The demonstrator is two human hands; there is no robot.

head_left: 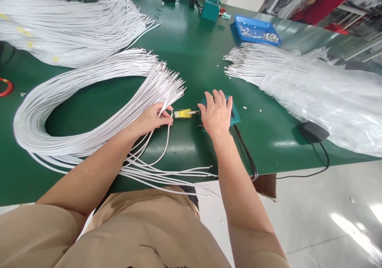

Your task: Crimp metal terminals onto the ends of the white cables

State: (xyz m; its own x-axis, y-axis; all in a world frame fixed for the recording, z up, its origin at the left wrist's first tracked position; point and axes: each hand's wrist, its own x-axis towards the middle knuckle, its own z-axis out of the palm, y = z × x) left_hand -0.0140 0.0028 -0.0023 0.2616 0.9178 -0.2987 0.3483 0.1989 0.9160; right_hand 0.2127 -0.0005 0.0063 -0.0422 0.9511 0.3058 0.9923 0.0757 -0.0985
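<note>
My left hand (153, 118) pinches a thin white cable (168, 134) near its end, just left of a yellow piece (185, 113) with a pale tip. A thin metal rod joins that piece to a small teal device (235, 116). On top of the device my right hand (217, 111) lies flat with fingers spread, hiding most of it. Beside my left hand a thick looped bundle of white cables (32, 105) rests on the green table (185, 152), its cut ends pointing right. Several loose cable ends (179, 173) stretch out below.
More white cables (74, 25) lie at the back left. A plastic-wrapped cable bundle (322, 89) covers the right side. At the back stand a blue tray (253, 26) of small metal parts and a teal box (210, 8). A black pedal-like block (314, 132) sits near the front edge.
</note>
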